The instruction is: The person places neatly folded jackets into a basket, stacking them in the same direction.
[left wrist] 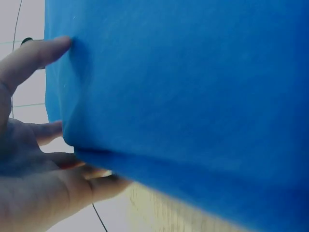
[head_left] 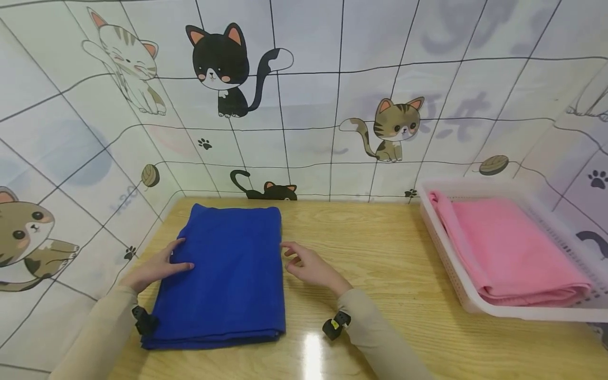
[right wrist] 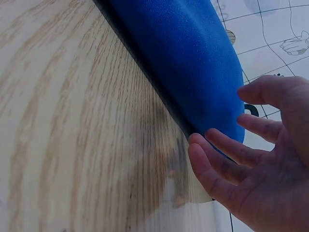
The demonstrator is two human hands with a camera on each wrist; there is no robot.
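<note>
A folded blue cloth [head_left: 228, 274] lies flat on the wooden table, its layered folds showing along the near edge. My left hand [head_left: 159, 268] is at the cloth's left edge, fingers spread. In the left wrist view, its thumb [left wrist: 55, 48] rests on top of the cloth while the other fingers are along the side, partly hidden beneath the edge. Beside the opposite edge is my right hand [head_left: 313, 268], with loosely bent fingers apart and nothing between them. The right wrist view shows its fingertips close to the rounded side of the blue cloth [right wrist: 188, 58].
A white plastic basket [head_left: 444, 253] stands on the right of the table with a folded pink cloth [head_left: 513, 243] inside. Cat-patterned sheeting [head_left: 313, 100] rises behind the table [head_left: 370, 237] and at both sides. A black wrist camera [head_left: 336, 324] sits on each sleeve.
</note>
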